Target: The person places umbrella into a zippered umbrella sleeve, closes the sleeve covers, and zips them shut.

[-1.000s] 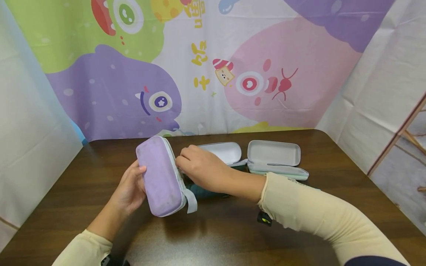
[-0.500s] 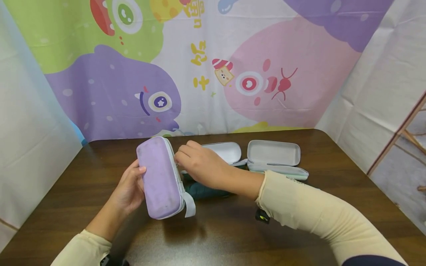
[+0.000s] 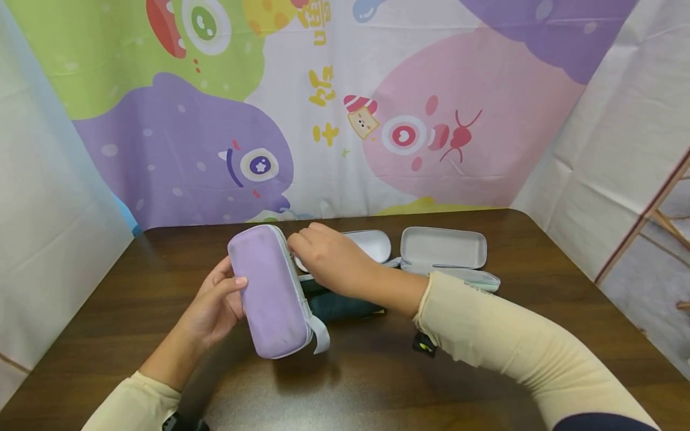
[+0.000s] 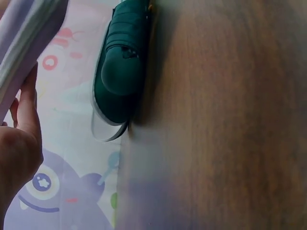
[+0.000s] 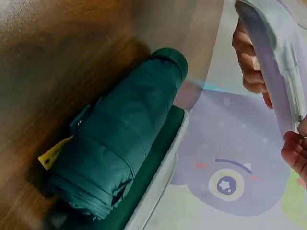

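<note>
My left hand [image 3: 218, 302] holds a purple zip case [image 3: 269, 293] up over the table, with the thumb on its broad face and the fingers behind. A pale zip runs along the right side, and a grey strap loop [image 3: 320, 334] hangs at its near end. At the far part of that zip, my right hand [image 3: 334, 257] pinches the small zipper pull [image 5: 301, 119]. Below my right hand lies a folded dark green umbrella [image 5: 115, 134] with a yellow tag [image 5: 53, 153]. Behind it, a dark green case [image 5: 160, 139] stands open, its pale lid [image 3: 372, 244] raised.
To the right, another case with a grey lining [image 3: 444, 248] lies open on the brown wooden table [image 3: 458, 383]. A printed cartoon curtain [image 3: 323, 179] hangs along the back edge. White sheets [image 3: 609, 149] close off the sides.
My right hand has slid along the zip toward the case's far end. The purple case has shifted slightly right and nearer, with my left hand moving along with it.
</note>
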`<state>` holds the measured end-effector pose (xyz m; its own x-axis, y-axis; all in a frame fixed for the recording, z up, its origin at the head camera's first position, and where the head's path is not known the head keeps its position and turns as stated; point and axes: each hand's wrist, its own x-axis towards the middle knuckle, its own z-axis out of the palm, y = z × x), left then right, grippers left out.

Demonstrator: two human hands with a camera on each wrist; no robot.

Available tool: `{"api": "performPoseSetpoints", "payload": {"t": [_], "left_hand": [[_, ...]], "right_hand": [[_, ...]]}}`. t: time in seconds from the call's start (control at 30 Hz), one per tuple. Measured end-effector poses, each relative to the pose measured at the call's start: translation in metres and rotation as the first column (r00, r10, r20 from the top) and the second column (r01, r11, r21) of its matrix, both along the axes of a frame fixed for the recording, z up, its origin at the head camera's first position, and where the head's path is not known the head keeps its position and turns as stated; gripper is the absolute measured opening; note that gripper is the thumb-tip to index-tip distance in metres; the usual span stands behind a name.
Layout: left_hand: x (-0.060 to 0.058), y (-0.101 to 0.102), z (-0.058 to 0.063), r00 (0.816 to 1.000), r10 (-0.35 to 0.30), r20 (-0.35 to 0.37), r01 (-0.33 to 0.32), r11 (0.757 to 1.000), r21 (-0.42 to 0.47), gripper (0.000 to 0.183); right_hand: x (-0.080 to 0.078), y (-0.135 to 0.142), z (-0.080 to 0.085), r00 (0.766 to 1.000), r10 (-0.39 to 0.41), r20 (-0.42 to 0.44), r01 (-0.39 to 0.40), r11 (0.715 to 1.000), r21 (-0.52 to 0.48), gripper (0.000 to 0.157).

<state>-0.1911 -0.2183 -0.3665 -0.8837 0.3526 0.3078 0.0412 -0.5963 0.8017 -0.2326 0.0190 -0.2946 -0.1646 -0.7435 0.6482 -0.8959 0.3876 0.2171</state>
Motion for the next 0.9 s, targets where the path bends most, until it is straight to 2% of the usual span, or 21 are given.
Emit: {"api": "performPoseSetpoints", "payload": {"t": [0.23, 0.5, 0.73, 0.9], "left_hand": [[0.001, 0.001, -0.001, 0.999, -0.034, -0.026, 0.032, 0.999, -0.043, 0.047], [0.002, 0.001, 0.002, 0.991, -0.096, -0.088, 0.083, 0.986, -0.147, 0.049], [0.003, -0.003, 0.005, 0.985, -0.128, -0.115, 0.097, 0.966, -0.241, 0.050], [0.003, -0.003, 0.009, 0.978, -0.172, -0.119, 0.126, 0.938, -0.322, 0.048]], "right_hand": [[-0.005, 0.004, 0.003, 1.000, -0.008, -0.012, 0.008, 1.000, 0.002, 0.007], [-0.010, 0.009, 0.007, 1.000, -0.013, -0.029, 0.013, 1.000, -0.011, 0.007], [-0.009, 0.011, 0.013, 0.999, 0.044, -0.013, -0.044, 0.999, -0.006, 0.007], [-0.009, 0.012, 0.015, 0.994, 0.109, -0.004, -0.109, 0.994, 0.016, 0.009]]}}
